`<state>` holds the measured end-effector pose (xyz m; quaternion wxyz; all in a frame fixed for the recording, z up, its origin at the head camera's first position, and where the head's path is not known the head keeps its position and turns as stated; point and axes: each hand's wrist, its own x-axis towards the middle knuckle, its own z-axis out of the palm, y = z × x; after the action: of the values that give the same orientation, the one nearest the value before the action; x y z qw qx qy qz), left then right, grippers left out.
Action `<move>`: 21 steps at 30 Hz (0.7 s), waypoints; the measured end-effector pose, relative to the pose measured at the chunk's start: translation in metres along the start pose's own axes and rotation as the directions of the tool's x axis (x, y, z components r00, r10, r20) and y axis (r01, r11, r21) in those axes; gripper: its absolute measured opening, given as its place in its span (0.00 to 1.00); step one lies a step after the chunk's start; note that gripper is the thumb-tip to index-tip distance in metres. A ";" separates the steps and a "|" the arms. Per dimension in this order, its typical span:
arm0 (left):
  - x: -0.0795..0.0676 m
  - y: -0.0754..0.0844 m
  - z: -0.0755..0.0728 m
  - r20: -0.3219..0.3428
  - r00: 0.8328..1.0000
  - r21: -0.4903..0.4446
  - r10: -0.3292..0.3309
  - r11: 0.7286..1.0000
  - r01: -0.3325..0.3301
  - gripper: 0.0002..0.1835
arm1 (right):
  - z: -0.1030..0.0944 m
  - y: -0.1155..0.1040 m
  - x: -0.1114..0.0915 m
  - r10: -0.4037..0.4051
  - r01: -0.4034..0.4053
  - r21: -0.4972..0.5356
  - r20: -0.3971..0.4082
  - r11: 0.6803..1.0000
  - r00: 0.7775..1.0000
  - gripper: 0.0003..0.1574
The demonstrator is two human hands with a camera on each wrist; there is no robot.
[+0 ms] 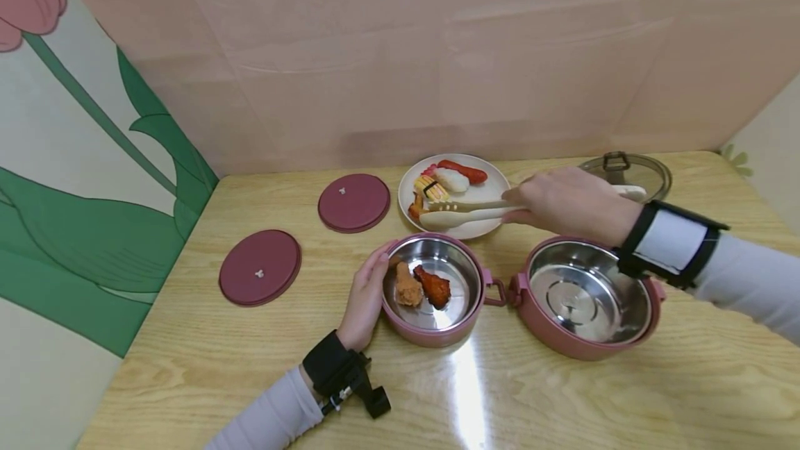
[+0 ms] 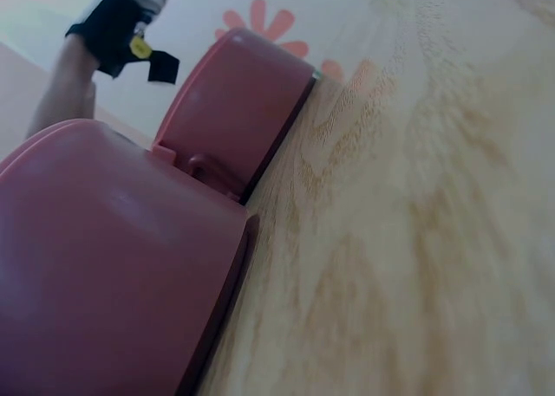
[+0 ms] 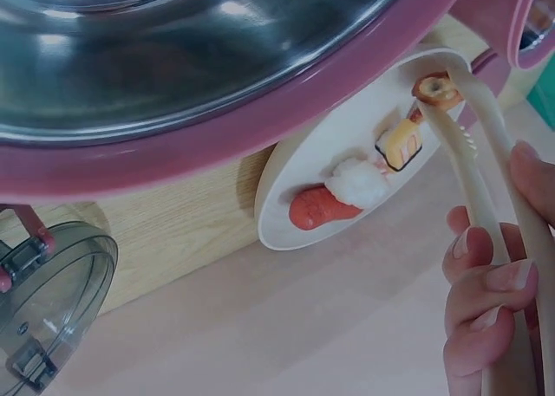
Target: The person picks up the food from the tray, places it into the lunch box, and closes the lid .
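My left hand (image 1: 365, 297) rests against the left side of a pink steel-lined pot (image 1: 431, 339), fingers along its rim. Inside lie a breaded drumstick (image 1: 409, 287) and a glazed, reddish drumstick (image 1: 435, 288). With my right hand (image 1: 565, 203) I grip beige tongs (image 1: 444, 219) over a white plate (image 1: 494, 226). In the right wrist view the tong tips straddle a small brown food piece (image 3: 436, 89) at the plate's end. Also on the plate are egg sushi (image 1: 430, 188), a white rice piece (image 1: 451, 180) and a red sausage (image 1: 465, 171).
A second, bare-bottomed pink pot (image 1: 575, 349) sits under my right forearm, its handle beside the first pot's. Two maroon lids (image 1: 354, 203) lie at the left. A glass lid (image 1: 650, 176) is at the back right, near the wall.
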<state>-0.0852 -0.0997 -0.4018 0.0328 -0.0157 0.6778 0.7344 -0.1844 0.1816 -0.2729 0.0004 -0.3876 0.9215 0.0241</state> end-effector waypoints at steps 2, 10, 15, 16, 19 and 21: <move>0.000 0.000 0.000 0.000 1.000 0.000 -0.002 1.000 0.002 0.24 | -0.002 0.000 -0.001 0.001 -0.002 0.015 0.004 1.000 1.000 0.11; 0.001 -0.001 0.000 -0.001 1.000 0.001 -0.010 1.000 0.010 0.24 | -0.009 0.003 -0.005 0.016 -0.016 0.049 0.001 0.999 1.000 0.16; 0.001 -0.001 0.000 -0.002 1.000 0.005 -0.019 1.000 0.019 0.24 | -0.012 0.004 -0.005 0.044 -0.046 0.075 0.029 0.996 0.999 0.20; 0.001 -0.001 0.000 -0.001 1.000 0.004 -0.020 1.000 0.020 0.24 | -0.012 0.004 -0.005 0.049 -0.052 0.081 0.032 0.995 0.998 0.21; 0.001 -0.001 0.000 0.000 1.000 0.003 -0.019 1.000 0.019 0.24 | -0.014 0.005 -0.006 0.064 -0.067 0.097 0.038 0.993 0.997 0.22; 0.001 -0.001 0.000 0.001 1.000 0.004 -0.019 1.000 0.019 0.24 | -0.015 0.005 -0.006 0.068 -0.071 0.104 0.033 0.992 0.997 0.22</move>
<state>-0.0858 -0.0998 -0.4032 0.0402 -0.0219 0.6790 0.7327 -0.1837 0.1890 -0.2580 0.0337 -0.3544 0.9343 -0.0187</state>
